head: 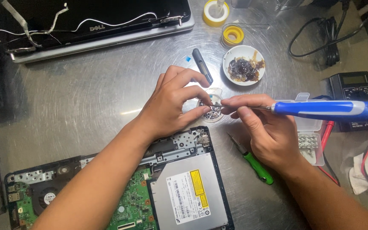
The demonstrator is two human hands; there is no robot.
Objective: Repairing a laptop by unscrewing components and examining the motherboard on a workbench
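Scratched steel bench [107, 93], left hand [171, 104] pinching screw, right hand [265, 127] gripping blue screwdriver [326, 110]

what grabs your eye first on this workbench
At centre, the left hand and right hand meet over a small clear dish of screws, the right gripping a blue-and-white electric screwdriver. Below lies an opened laptop base with green circuit board and silver optical drive.

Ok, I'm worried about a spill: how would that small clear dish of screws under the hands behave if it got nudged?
The small clear dish looks thin and light, so it would probably slide easily on the smooth metal table. Its low walls suggest screws could jump out. The left hand and the right hand with the blue screwdriver work right over it, so a bump seems plausible.
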